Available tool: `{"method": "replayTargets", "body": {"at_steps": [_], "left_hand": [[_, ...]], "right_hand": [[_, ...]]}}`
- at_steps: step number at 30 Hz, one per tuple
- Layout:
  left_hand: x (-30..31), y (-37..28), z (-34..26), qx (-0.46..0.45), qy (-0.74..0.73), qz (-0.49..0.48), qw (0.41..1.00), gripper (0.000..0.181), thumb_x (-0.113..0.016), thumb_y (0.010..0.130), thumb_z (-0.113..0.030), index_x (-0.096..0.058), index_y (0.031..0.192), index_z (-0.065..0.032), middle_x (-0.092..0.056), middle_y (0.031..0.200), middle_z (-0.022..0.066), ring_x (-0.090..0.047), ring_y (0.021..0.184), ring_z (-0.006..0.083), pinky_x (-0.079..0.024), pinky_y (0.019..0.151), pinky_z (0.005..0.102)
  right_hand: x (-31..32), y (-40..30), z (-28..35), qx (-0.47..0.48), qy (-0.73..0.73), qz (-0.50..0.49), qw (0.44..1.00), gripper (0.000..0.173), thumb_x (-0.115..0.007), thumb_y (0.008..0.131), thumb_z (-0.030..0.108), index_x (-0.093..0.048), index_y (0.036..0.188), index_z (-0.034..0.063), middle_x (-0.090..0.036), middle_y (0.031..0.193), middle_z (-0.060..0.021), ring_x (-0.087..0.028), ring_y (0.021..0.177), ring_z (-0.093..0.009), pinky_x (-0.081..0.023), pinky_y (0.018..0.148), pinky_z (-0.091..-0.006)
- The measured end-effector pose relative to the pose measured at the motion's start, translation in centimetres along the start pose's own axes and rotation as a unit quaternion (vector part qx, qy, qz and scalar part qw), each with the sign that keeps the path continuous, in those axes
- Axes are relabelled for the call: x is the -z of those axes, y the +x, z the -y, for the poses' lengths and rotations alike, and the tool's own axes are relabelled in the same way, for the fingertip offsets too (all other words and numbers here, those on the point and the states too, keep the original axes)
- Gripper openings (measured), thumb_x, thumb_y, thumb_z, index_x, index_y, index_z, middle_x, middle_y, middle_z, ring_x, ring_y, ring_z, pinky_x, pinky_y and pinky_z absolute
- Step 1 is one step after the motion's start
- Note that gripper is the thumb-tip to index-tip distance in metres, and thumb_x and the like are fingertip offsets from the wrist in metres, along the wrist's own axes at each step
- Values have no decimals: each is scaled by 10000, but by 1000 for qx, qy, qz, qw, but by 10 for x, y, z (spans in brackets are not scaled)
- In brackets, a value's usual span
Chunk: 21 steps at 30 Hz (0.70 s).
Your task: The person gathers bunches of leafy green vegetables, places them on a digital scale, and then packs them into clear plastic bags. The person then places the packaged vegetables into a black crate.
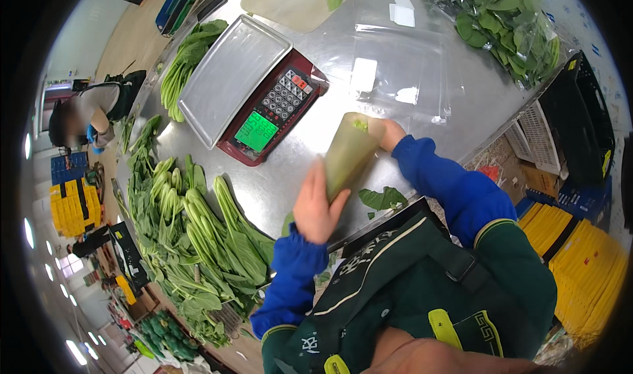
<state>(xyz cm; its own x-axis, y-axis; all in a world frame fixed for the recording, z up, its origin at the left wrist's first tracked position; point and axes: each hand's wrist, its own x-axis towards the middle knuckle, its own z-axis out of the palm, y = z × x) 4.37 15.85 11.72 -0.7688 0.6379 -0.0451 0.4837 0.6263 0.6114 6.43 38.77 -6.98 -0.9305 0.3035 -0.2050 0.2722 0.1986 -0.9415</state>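
Between my hands is a bundle of leafy greens in a tan paper-like wrapper [346, 151], held at a slant over the steel table [292, 173]. Pale green stem ends [360, 124] show at the wrapper's upper opening; the rest of the greens is hidden. My left hand [317, 203] lies along the wrapper's left side, with its thumb across the lower end. At the upper right edge, my right hand [391, 134] grips the wrapper, its fingers partly hidden. A torn green leaf [383, 199] lies on the table just below the bundle.
A red digital scale [272, 112] with a steel pan [235, 79] stands ahead. Loose greens [198, 235] pile up at left. Clear plastic bags [400, 72] lie at right, near bagged greens [504, 32]. Yellow crates [578, 255] stand beside me; another person [94, 107] is at far left.
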Motion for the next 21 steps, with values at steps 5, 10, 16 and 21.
{"method": "replayTargets", "body": {"at_steps": [5, 10, 16, 21], "left_hand": [[15, -2, 43, 31, -83, -26, 996, 729, -658, 737, -7, -289, 1365, 24, -424, 1326, 194, -455, 1191, 261, -365, 989, 333], [49, -4, -21, -33, -62, -126, 990, 725, -674, 737, -41, -302, 1357, 24, -474, 1250, 257, -516, 1120, 313, -419, 933, 365], [-47, 15, 54, -50, 130, 54, 989, 887, -705, 719, -190, -174, 1404, -1, -189, 1440, 251, -441, 1168, 413, -457, 878, 387], [-60, 101, 53, -8, -391, 149, 908, 619, -541, 862, -183, -243, 1364, 22, -349, 1321, 176, -471, 1121, 252, -436, 895, 321]], "right_hand": [[35, 26, 42, -16, 93, -60, 994, 231, -668, 774, 260, -596, 735, 44, -568, 625, -52, -508, 579, -152, -435, 601, -292], [-27, -16, 12, 20, -127, 75, 989, 197, -582, 823, 279, -606, 855, 86, -620, 799, -113, -583, 752, -263, -464, 725, -345], [1, -20, 45, 69, 23, -106, 992, 181, -515, 876, 231, -573, 853, 61, -557, 697, -149, -588, 663, -290, -464, 605, -368], [-33, -32, 117, 366, -197, 185, 890, 180, -565, 815, 277, -602, 887, 116, -614, 823, -112, -595, 747, -322, -489, 664, -384]]}}
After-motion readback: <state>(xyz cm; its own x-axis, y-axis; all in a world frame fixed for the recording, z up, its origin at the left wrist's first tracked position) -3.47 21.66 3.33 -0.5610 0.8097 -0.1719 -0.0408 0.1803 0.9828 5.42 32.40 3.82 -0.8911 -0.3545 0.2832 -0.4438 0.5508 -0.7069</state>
